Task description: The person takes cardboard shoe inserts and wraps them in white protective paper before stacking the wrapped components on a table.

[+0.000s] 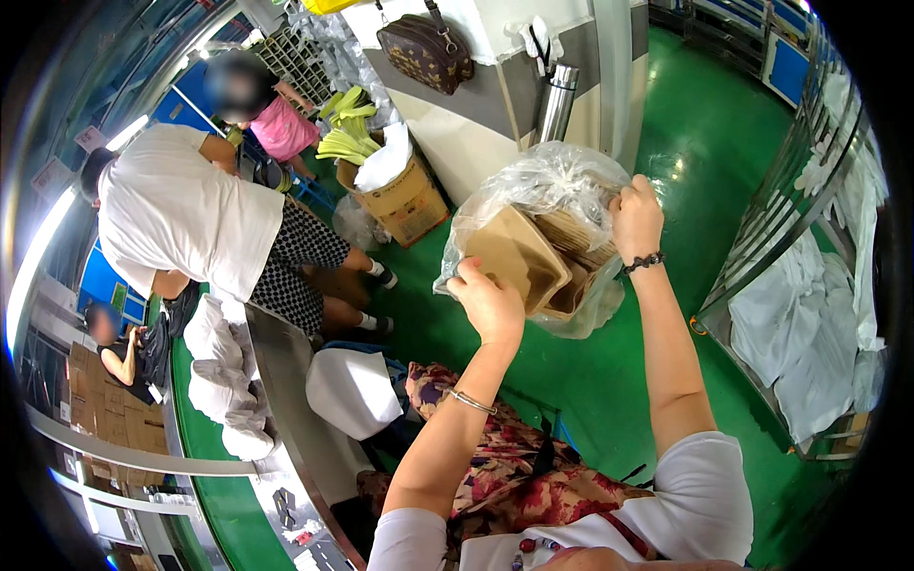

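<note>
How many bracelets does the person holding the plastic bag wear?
2: a silver bangle on the left arm, and a dark bracelet on the right arm, at the wrist. The white sleeves may hide others.

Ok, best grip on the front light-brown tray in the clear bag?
Probably pinch the tray's exposed rim at its lower-right corner, fingers coming from above through the bag's open mouth. The tray lies tilted with that pale rim uncovered; the left hand occupies its lower-left side, and gathered plastic sits beyond it.
</note>
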Available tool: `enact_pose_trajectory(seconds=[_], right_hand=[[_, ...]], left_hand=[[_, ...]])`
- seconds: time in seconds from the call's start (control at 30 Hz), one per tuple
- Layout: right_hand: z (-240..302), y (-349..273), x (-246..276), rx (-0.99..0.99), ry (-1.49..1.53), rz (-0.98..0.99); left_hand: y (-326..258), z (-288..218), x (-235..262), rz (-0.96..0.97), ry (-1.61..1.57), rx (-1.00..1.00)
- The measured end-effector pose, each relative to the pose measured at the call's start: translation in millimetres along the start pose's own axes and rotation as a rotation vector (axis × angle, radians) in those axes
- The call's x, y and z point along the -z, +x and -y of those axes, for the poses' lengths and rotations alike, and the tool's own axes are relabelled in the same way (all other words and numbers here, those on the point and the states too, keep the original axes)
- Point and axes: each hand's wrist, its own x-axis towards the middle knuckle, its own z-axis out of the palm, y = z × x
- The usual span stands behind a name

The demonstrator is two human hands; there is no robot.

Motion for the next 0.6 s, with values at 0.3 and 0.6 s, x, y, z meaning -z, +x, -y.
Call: enact_pose_trajectory(seconds=[0.3, 0.6], right_hand=[[-37.7, 11.5, -7.7, -0.058, 0.049, -0.001], [-49.7, 5.9, -4.5, -0.053, 0.071, -0.039]], left_hand=[[-32.4, -5.9, 14.6, 0.344, -0.313, -0.186], [-24.2, 43.9, 0.0, 0.517, -0.792, 0.688]])
